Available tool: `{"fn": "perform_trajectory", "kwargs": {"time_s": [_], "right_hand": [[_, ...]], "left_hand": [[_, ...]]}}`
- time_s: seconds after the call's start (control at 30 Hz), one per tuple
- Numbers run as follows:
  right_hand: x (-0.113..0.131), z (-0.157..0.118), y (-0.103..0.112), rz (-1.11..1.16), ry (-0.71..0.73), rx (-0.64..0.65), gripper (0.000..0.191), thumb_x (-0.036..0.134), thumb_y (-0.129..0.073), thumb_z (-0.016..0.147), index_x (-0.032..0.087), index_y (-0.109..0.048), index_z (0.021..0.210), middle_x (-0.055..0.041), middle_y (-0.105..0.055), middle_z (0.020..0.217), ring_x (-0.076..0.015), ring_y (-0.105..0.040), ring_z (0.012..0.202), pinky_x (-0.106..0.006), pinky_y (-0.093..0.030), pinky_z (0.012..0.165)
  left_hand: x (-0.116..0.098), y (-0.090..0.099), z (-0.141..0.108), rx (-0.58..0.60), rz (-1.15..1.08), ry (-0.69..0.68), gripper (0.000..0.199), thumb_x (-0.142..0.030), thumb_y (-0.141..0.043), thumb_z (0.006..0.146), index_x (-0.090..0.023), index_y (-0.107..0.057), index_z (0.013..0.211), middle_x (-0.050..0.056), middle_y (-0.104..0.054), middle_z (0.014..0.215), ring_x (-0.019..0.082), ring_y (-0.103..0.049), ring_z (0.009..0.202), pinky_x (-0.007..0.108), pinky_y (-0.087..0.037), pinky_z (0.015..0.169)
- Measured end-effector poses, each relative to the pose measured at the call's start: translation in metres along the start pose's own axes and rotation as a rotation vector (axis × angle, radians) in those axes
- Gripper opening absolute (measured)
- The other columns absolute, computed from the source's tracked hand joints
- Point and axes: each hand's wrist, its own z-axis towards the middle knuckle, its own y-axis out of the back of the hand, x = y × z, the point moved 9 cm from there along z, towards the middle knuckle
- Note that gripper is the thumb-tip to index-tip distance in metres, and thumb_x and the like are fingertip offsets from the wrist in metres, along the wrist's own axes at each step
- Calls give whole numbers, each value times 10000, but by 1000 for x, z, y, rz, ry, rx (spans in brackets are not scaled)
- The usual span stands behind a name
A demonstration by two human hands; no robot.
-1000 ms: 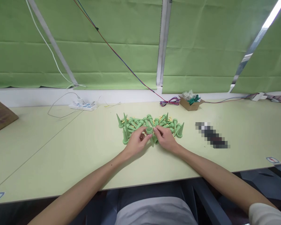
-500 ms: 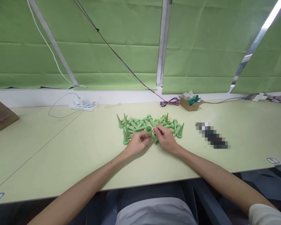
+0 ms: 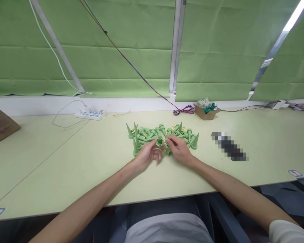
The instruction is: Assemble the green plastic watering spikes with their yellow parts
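Observation:
My left hand (image 3: pixel 148 154) holds a green cone-shaped piece (image 3: pixel 159 142) between thumb and fingers, its round open end facing me. Close beside it on the right, my right hand (image 3: pixel 177 147) has thumb and fingertips pinched together; whatever is between them is too small to make out. Beneath and behind both hands lies a pile of green cones (image 3: pixel 151 135), with small yellow bits among them. Some cones stand point up at the pile's left and right ends, such as one green cone (image 3: pixel 196 141). Another open-ended cone (image 3: pixel 169 151) lies under my right fingers.
On the pale table (image 3: pixel 91 168), a small cardboard box (image 3: pixel 207 114) with plastic and green material stands behind the pile. Coiled wires (image 3: pixel 183 110) lie beside it. A white power strip (image 3: pixel 90 115) and a brown bag (image 3: pixel 2 125) are leftward; a pixelated dark object (image 3: pixel 229 146) is at right.
My left hand has turned and its lower fingers have loosened, with the held cone tilted more toward me and slightly left. My right hand has barely moved.

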Motion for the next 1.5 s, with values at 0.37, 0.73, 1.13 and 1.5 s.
{"fn": "perform_trajectory", "kwargs": {"time_s": [0.37, 0.73, 1.13, 1.5], "right_hand": [[-2, 2, -3, 40, -35, 56, 251, 351, -425, 999, 199, -535, 832, 39, -425, 631, -110, -364, 541, -249, -301, 526], [5, 1, -3, -91, 19, 44, 382, 318, -432, 989, 208, -291, 651, 60, -270, 555, -100, -269, 505, -267, -230, 510], [2, 2, -4, -116, 21, 28, 393, 340, -420, 990, 208, -299, 641, 60, -274, 538, -99, -271, 492, -271, -231, 505], [1, 1, -6, -110, -16, 42, 427, 437, -408, 992, 214, -341, 634, 51, -300, 547, -111, -282, 505, -274, -256, 506]], "left_hand": [[-2, 0, -1, 38, 6, -18, 348, -458, -688, 826, -118, -618, 808, 21, -589, 723, 72, -507, 490, 199, -388, 422], [-26, 3, -10, -60, 516, -284, 283, -430, -684, 833, -171, -571, 827, -45, -491, 535, 89, -467, 469, 224, -393, 479], [-40, 2, -17, -180, 720, -527, 265, -413, -660, 837, -189, -581, 953, 36, -499, 996, 69, -494, 600, 231, -450, 539], [-39, 5, -16, -251, 606, -452, 262, -452, -629, 850, -202, -576, 910, 23, -520, 957, 61, -468, 531, 226, -370, 489]]}}
